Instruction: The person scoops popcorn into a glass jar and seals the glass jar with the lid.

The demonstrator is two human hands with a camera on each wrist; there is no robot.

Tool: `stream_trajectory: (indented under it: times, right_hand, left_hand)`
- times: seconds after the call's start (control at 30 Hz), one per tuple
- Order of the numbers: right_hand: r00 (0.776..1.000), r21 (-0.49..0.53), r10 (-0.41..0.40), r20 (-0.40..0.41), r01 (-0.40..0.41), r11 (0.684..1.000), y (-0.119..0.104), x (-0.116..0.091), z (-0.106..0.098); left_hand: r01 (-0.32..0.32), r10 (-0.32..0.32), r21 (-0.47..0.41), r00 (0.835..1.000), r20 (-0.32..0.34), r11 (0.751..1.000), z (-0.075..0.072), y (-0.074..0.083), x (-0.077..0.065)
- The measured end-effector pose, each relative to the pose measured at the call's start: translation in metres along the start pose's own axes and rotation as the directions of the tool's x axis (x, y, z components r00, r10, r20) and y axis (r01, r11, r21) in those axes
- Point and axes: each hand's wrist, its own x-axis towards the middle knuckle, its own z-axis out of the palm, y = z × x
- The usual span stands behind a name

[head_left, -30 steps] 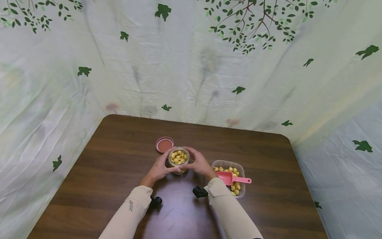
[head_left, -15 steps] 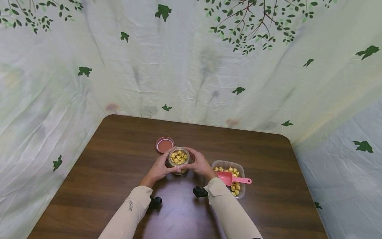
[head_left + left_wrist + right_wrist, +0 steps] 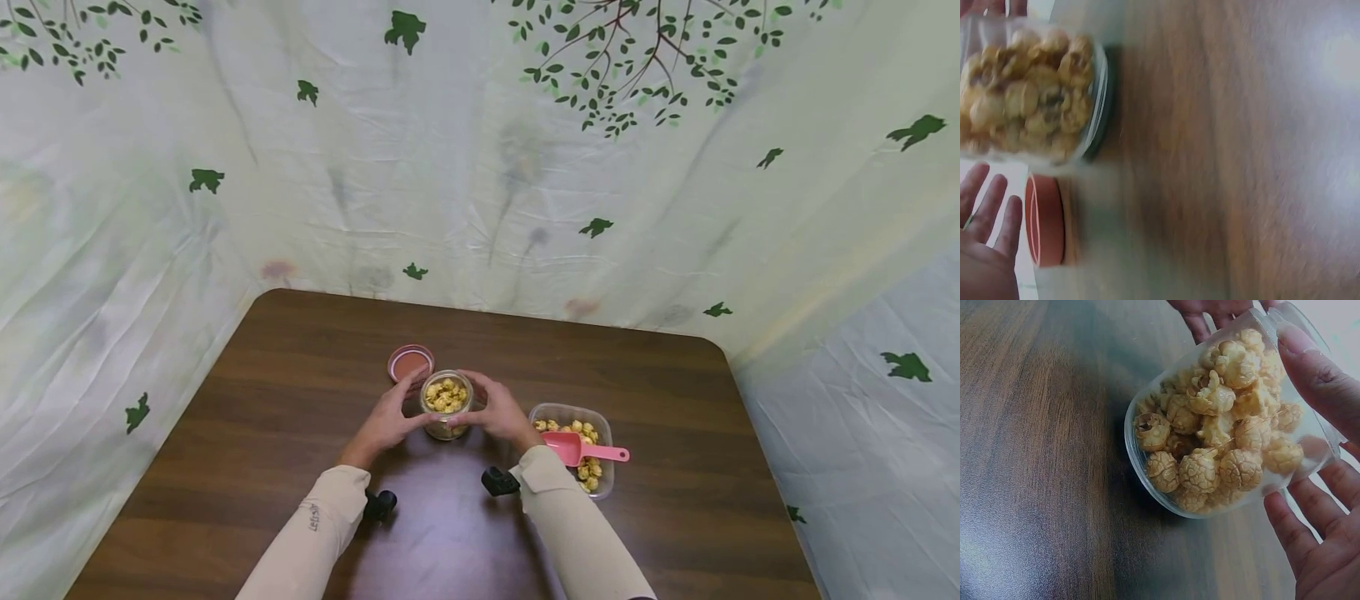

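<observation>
A glass jar (image 3: 446,432) filled with caramel popcorn (image 3: 1210,450) stands upright on the table, its mouth uncovered. My right hand (image 3: 501,411) grips it from the right, thumb in front and fingers round the far side. On the left, my left hand (image 3: 384,423) has its fingers spread and apart from the glass in the left wrist view; whether the thumb touches the jar cannot be told. Behind the jar lies a red-brown lid (image 3: 407,358), inside facing up. The left fingers (image 3: 1010,228) are beside the lid in the left wrist view, and partly overlap it in the head view.
A clear plastic container (image 3: 609,479) of popcorn stands right of the jar, beside the right wrist. Across it lies a pink scoop (image 3: 573,448), its handle sticking out to the right. The brown wooden table (image 3: 300,375) ends at a printed curtain (image 3: 480,167) behind.
The left hand has come off the jar's side and shifted left, toward the lid. The right hand keeps its grip on the jar. The head view has shifted slightly.
</observation>
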Motion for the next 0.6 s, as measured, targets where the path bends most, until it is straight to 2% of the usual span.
stream_trajectory:
  times: [0.07, 0.13, 0.17, 0.27, 0.33, 0.4, 0.5, 0.6]
  right_hand:
    - [1.0, 0.007, -0.001, -0.001, 0.001, 1.0, -0.001, 0.0, 0.0]
    - [1.0, 0.017, -0.005, 0.007, 0.005, 1.0, -0.009, -0.003, 0.0]
    - [1.0, 0.019, -0.005, 0.008, 0.005, 1.0, -0.009, -0.003, 0.001]
    - [1.0, 0.017, -0.004, 0.012, 0.004, 1.0, -0.009, -0.002, 0.002]
    - [1.0, 0.009, 0.001, 0.011, -0.001, 1.0, -0.005, -0.001, 0.002]
    - [1.0, 0.005, 0.007, 0.008, -0.007, 1.0, -0.001, 0.0, 0.003]
    - [1.0, 0.002, 0.017, 0.007, -0.017, 1.0, 0.0, -0.001, 0.002]
    - [1.0, -0.011, 0.029, 0.0, -0.029, 1.0, 0.0, -0.001, 0.001]
  left_hand:
    - [-0.041, 0.039, -0.029, 0.997, -0.061, 0.999, -0.005, 0.001, 0.0]
    - [-0.063, 0.053, -0.069, 0.988, -0.144, 0.996, -0.012, 0.007, -0.001]
    - [-0.052, 0.033, -0.098, 0.982, -0.187, 0.994, -0.016, 0.009, -0.001]
    - [-0.01, -0.039, -0.158, 0.952, -0.303, 0.987, -0.021, 0.0, 0.002]
    - [0.031, -0.08, -0.14, 0.931, -0.356, 0.99, -0.02, -0.016, 0.006]
    - [0.067, -0.103, -0.105, 0.917, -0.385, 0.992, -0.017, -0.033, 0.01]
    - [0.115, -0.127, -0.055, 0.908, -0.398, 0.992, -0.016, -0.043, 0.014]
    - [0.163, -0.168, -0.047, 0.903, -0.396, 0.985, -0.016, -0.048, 0.016]
